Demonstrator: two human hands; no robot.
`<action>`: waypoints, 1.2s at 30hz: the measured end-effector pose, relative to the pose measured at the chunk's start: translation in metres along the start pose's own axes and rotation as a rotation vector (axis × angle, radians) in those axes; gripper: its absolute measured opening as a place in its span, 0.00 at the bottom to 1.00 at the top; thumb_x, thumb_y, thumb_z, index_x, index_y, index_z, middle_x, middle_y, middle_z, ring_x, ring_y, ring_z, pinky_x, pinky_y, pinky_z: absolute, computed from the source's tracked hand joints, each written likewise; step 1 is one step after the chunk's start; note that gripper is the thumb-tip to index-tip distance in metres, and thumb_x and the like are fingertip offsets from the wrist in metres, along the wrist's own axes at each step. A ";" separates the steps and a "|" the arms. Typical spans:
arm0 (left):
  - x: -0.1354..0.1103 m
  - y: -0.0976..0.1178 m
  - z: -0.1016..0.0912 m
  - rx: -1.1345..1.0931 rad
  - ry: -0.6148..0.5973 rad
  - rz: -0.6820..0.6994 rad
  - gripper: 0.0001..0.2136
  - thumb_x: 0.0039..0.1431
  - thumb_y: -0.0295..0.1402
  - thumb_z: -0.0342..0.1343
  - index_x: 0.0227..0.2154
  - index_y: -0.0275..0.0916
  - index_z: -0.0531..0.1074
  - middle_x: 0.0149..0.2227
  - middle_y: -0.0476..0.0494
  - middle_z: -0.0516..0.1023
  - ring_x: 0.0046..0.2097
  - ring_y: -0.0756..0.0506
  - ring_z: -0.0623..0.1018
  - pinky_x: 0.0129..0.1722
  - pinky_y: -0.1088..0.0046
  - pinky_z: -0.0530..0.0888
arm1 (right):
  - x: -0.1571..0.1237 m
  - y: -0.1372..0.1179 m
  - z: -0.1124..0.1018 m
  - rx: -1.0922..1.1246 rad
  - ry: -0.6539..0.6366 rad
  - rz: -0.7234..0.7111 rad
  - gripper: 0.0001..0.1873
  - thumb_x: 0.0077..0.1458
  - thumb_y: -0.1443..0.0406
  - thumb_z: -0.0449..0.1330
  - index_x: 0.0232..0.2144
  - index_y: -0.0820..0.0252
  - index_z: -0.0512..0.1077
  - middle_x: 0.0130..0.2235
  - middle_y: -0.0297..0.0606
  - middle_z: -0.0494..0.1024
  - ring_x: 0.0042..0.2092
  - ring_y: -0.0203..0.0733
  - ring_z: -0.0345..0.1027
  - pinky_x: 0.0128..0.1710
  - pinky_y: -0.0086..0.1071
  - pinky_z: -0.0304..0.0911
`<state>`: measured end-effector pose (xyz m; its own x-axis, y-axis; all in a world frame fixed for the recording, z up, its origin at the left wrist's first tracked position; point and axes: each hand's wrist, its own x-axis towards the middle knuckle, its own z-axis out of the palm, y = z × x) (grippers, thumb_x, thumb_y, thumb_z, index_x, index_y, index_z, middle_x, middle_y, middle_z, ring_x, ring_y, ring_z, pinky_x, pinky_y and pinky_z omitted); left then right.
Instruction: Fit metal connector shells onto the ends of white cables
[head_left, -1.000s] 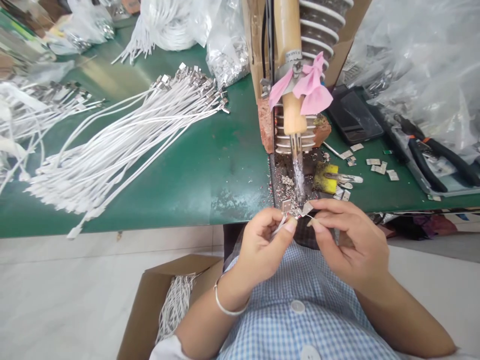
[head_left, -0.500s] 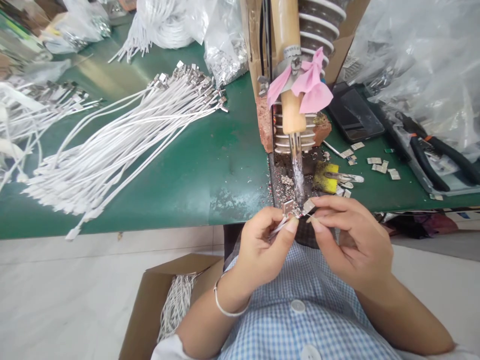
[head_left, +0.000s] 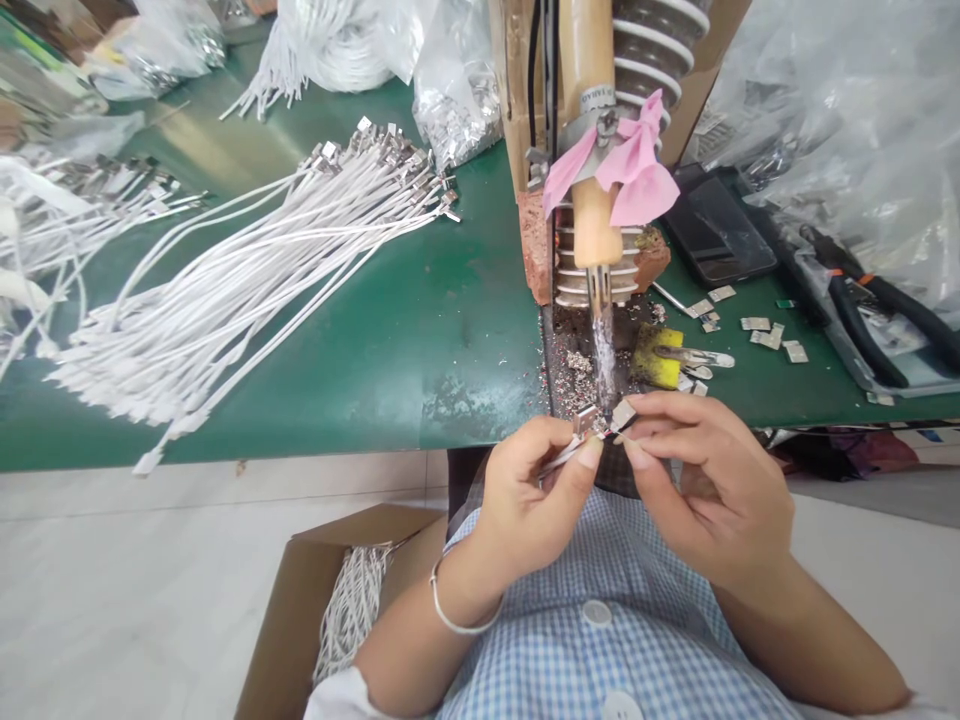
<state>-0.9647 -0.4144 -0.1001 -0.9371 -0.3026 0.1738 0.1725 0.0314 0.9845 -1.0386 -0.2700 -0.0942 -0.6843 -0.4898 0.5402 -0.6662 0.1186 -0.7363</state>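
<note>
My left hand [head_left: 536,490] is closed, thumb against fingers, on white cables [head_left: 559,458]; a metal USB plug [head_left: 585,420] sticks up beside its fingertips. Between the thumb and fingers of my right hand [head_left: 701,480] is a second metal USB connector [head_left: 622,414], its end close to thin wire ends at my left thumb. Just above both hands points the silvery tip of a soldering iron [head_left: 603,350], clamped upright with its wooden handle [head_left: 598,220] and a pink cloth tie [head_left: 637,170]. Whether the tip touches the wires I cannot tell.
White cables with metal plugs [head_left: 255,290] lie across the green table [head_left: 480,330] at left. Right of the iron are a yellow sponge [head_left: 654,357], loose connectors [head_left: 765,337], a phone [head_left: 716,225] and black-handled pliers [head_left: 870,310]. A cardboard box [head_left: 277,620] of cables stands below.
The view has shifted slightly, so the iron and table items sit a little further right. The connector in my right hand is tilted a bit differently near the iron tip. Both grips stay the same.
</note>
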 end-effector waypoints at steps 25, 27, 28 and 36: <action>-0.001 -0.001 0.001 -0.022 0.009 0.001 0.02 0.63 0.26 0.54 0.34 0.37 0.67 0.28 0.50 0.67 0.29 0.55 0.65 0.29 0.80 0.64 | -0.002 -0.002 0.002 -0.040 0.028 -0.009 0.12 0.50 0.78 0.61 0.37 0.61 0.69 0.48 0.43 0.72 0.41 0.38 0.73 0.41 0.35 0.73; -0.002 -0.002 0.001 -0.010 0.014 -0.002 0.03 0.63 0.26 0.54 0.34 0.36 0.67 0.28 0.51 0.66 0.29 0.55 0.65 0.29 0.80 0.64 | -0.003 -0.003 0.002 -0.037 0.032 -0.010 0.13 0.51 0.78 0.61 0.37 0.61 0.69 0.48 0.43 0.72 0.40 0.37 0.73 0.40 0.35 0.73; -0.002 -0.002 0.001 -0.006 0.015 -0.002 0.03 0.63 0.26 0.55 0.33 0.36 0.67 0.27 0.51 0.65 0.29 0.55 0.64 0.29 0.80 0.64 | -0.003 -0.003 0.002 -0.036 0.032 -0.010 0.13 0.51 0.78 0.61 0.37 0.61 0.69 0.48 0.43 0.72 0.40 0.37 0.73 0.40 0.35 0.73; -0.002 -0.003 0.001 -0.028 0.004 -0.039 0.03 0.64 0.27 0.54 0.33 0.37 0.66 0.27 0.51 0.64 0.29 0.55 0.63 0.29 0.79 0.62 | -0.003 -0.004 0.001 -0.050 0.032 -0.003 0.12 0.51 0.77 0.61 0.37 0.61 0.69 0.48 0.44 0.72 0.40 0.38 0.73 0.40 0.34 0.73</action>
<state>-0.9631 -0.4129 -0.1031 -0.9420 -0.3072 0.1350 0.1442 -0.0073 0.9895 -1.0336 -0.2695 -0.0932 -0.6909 -0.4628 0.5554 -0.6815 0.1604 -0.7140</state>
